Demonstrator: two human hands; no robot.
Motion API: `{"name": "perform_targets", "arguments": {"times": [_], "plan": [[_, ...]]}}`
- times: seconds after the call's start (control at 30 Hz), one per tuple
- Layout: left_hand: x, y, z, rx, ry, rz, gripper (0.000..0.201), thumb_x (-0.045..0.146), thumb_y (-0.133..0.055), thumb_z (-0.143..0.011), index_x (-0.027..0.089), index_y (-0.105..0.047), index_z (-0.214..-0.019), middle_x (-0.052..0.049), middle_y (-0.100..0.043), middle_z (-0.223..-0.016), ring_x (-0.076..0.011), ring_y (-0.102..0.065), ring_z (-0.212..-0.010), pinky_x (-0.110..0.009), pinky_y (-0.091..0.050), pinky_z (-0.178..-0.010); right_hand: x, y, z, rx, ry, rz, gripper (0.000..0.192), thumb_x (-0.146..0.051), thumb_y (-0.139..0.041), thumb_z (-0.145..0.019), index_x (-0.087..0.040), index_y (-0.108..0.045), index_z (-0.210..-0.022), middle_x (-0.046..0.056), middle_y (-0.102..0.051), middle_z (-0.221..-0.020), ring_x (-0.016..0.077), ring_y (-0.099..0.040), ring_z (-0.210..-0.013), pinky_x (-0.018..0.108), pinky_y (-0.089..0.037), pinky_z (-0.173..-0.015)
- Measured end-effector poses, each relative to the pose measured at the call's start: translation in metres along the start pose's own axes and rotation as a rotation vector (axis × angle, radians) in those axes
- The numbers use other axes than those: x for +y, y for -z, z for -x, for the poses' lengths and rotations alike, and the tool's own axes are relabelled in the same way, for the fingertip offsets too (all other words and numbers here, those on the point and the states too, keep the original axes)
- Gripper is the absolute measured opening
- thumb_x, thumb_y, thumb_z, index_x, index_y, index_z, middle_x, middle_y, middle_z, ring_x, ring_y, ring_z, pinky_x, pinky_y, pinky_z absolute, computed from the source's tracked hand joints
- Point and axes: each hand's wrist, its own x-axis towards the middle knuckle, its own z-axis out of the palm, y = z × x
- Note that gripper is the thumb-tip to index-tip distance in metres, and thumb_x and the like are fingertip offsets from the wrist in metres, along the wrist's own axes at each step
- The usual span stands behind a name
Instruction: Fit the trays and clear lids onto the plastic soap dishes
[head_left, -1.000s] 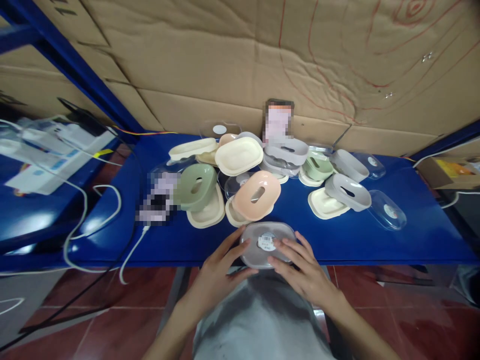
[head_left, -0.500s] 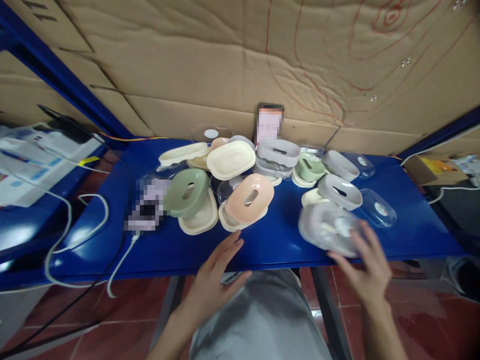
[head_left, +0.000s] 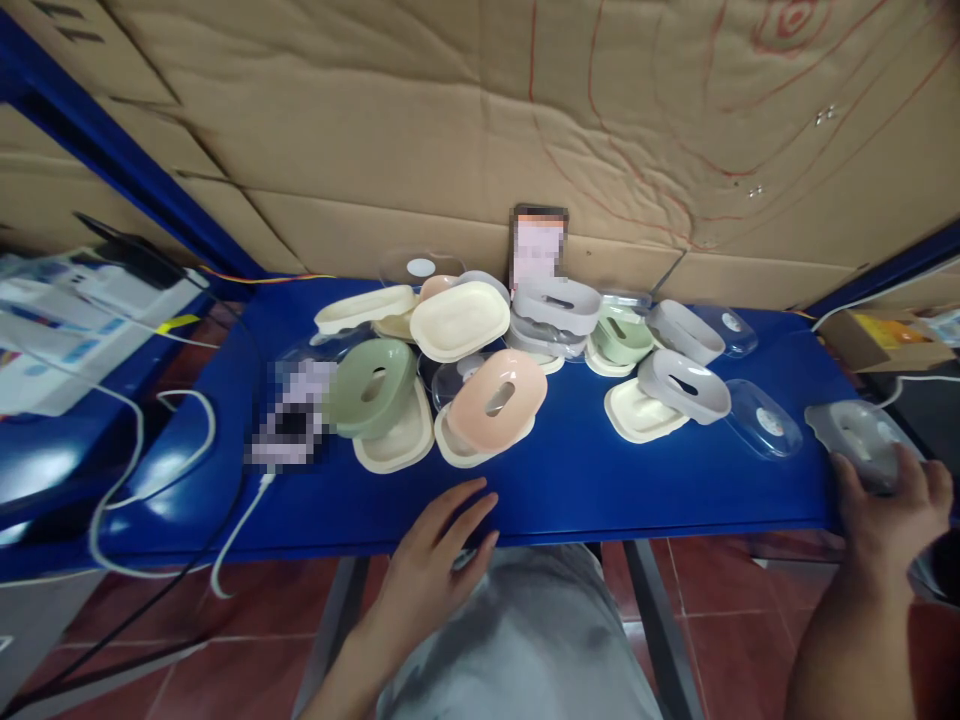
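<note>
Your right hand [head_left: 889, 510] is closed around a grey soap box [head_left: 862, 440] with a clear lid, and it holds this box at the far right end of the blue table [head_left: 600, 480], partly past the table's corner. I think the danger is here: the box seems to be smooth plastic, and only the fingers at its near side carry it, so it could slip and fall to the red tile floor [head_left: 697, 640] under the table's right end. The clear lid may also come loose if the grip presses on it unevenly; how tightly it sits I cannot tell. Your left hand [head_left: 439, 555] is open and empty, the fingers spread flat on the near edge of the table, in front of the heap of dishes. That heap is not steady. The pink tray [head_left: 495, 397], an oval with a slot in its middle, leans tilted on a cream base [head_left: 457, 450], and the green tray [head_left: 371, 385] leans the same way at the left part of the table's middle. A push against the table could make them slide. All these pieces look like matte, rounded plastic, while the loose clear lid [head_left: 761, 432] at the table's right part is glossy and carries a small sticker. A white cable [head_left: 240, 520] hangs over the table's near left edge, and an arm could catch it.
</note>
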Motion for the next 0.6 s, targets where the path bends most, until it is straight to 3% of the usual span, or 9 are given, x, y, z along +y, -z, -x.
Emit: {"name": "perform_targets", "arguments": {"times": [0.1, 0.17, 0.23, 0.27, 0.33, 0.4, 0.5, 0.6], "plan": [[0.001, -0.001, -0.001, 0.015, -0.01, -0.007, 0.033, 0.018, -0.065, -0.103, 0.023, -0.067, -0.135, -0.012, -0.073, -0.134, -0.0249, -0.073, -0.12, -0.039, -0.065, -0.102, -0.037, 0.017, 0.004, 0.039, 0.045, 0.06, 0.071, -0.049, -0.082, -0.09, -0.042, -0.059, -0.157, 0.017, -0.059, -0.158, 0.057, -0.048, -0.148, 0.077, -0.04, -0.105], [0.001, -0.001, -0.002, 0.019, -0.018, -0.007, 0.031, 0.016, -0.065, -0.102, 0.022, -0.068, -0.133, -0.012, -0.073, -0.134, -0.0251, -0.073, -0.119, -0.04, -0.064, -0.102, -0.08, 0.025, 0.006, 0.048, 0.107, 0.051, 0.059, -0.037, -0.072, -0.099, -0.041, -0.06, -0.157, 0.015, -0.066, -0.151, 0.05, -0.056, -0.144, 0.069, -0.043, -0.111], [0.0, -0.002, -0.001, 0.025, -0.029, -0.007, 0.03, 0.015, -0.065, -0.102, 0.021, -0.068, -0.131, -0.013, -0.073, -0.133, -0.0252, -0.073, -0.119, -0.04, -0.064, -0.102, -0.136, 0.025, 0.01, -0.073, 0.215, -0.081, 0.044, -0.028, -0.062, -0.104, -0.031, -0.069, -0.148, 0.016, -0.078, -0.128, 0.0412, -0.073, -0.122, 0.059, -0.054, -0.105], [0.0, -0.003, -0.001, 0.027, -0.033, -0.009, 0.029, 0.015, -0.066, -0.102, 0.02, -0.069, -0.13, -0.013, -0.073, -0.132, -0.0252, -0.073, -0.118, -0.041, -0.064, -0.102, -0.167, 0.024, 0.014, -0.229, 0.331, -0.178, 0.042, -0.028, -0.062, -0.104, -0.028, -0.07, -0.145, 0.015, -0.079, -0.124, 0.0381, -0.075, -0.119, 0.055, -0.056, -0.103], [-0.001, -0.003, 0.001, 0.024, -0.042, -0.015, 0.029, 0.014, -0.066, -0.102, 0.019, -0.068, -0.13, -0.013, -0.073, -0.131, -0.0255, -0.072, -0.119, -0.041, -0.064, -0.102, -0.224, 0.018, 0.022, -0.525, 0.495, -0.364, 0.041, -0.03, -0.065, -0.104, -0.026, -0.068, -0.145, 0.011, -0.077, -0.131, 0.0343, -0.072, -0.124, 0.053, -0.055, -0.107], [-0.001, -0.004, 0.002, 0.011, -0.047, -0.021, 0.03, 0.015, -0.065, -0.102, 0.019, -0.068, -0.132, -0.013, -0.073, -0.132, -0.0257, -0.072, -0.121, -0.042, -0.063, -0.103, -0.273, 0.014, 0.033, -0.635, 0.509, -0.396, 0.046, -0.032, -0.064, -0.106, -0.024, -0.061, -0.151, 0.013, -0.07, -0.144, 0.035, -0.063, -0.138, 0.056, -0.048, -0.115], [-0.001, -0.005, 0.003, 0.005, -0.056, -0.044, 0.034, 0.016, -0.065, -0.102, 0.02, -0.066, -0.135, -0.012, -0.073, -0.133, -0.0253, -0.071, -0.123, -0.042, -0.062, -0.105, -0.322, 0.022, 0.047, -0.737, 0.547, -0.396, 0.052, -0.031, -0.059, -0.109, -0.025, -0.05, -0.16, 0.014, -0.063, -0.154, 0.0328, -0.06, -0.142, 0.057, -0.043, -0.118], [0.001, -0.005, 0.002, -0.004, -0.083, -0.097, 0.039, 0.019, -0.064, -0.102, 0.021, -0.064, -0.141, -0.013, -0.071, -0.138, -0.0267, -0.069, -0.128, -0.043, -0.061, -0.108, -0.342, 0.039, 0.051, -0.852, 0.66, -0.553, 0.054, -0.032, -0.057, -0.11, -0.026, -0.047, -0.163, 0.014, -0.056, -0.162, 0.0297, -0.056, -0.147, 0.052, -0.045, -0.118]]}}
